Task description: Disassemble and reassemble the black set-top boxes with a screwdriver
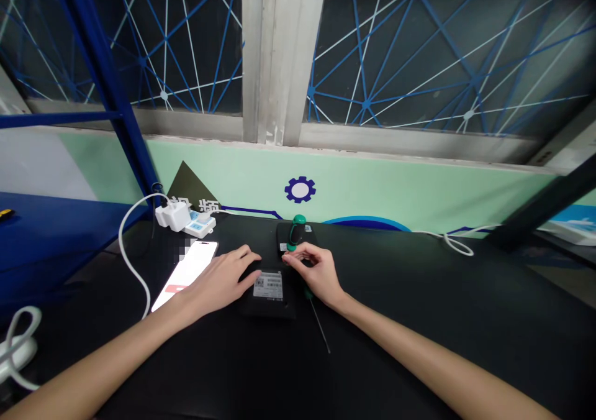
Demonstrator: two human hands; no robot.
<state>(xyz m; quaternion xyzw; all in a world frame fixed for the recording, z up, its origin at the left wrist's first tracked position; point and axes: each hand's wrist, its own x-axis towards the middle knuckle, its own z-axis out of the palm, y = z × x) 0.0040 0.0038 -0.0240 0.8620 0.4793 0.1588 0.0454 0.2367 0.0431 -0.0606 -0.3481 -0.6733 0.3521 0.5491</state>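
My left hand [228, 277] lies with fingers apart over the left edge of a flat black device [267, 309], whose white label [268, 285] faces up. At the device's far right corner my right hand [319, 272] is closed in a pinch, just below the green-and-black handle of a screwdriver [297, 230] that stands roughly upright. My fingers hide its lower end. From under my right hand sticks out the thin metal shaft [320, 325] of what looks like a second screwdriver, lying on the black table [382, 370].
A second black box [311, 237] sits behind the screwdriver. To the left lie a lit phone [186, 274] and a power strip [199, 224] with a white plug [172, 215] and cable [125, 246]. Another white cable [459, 245] runs along the wall at right.
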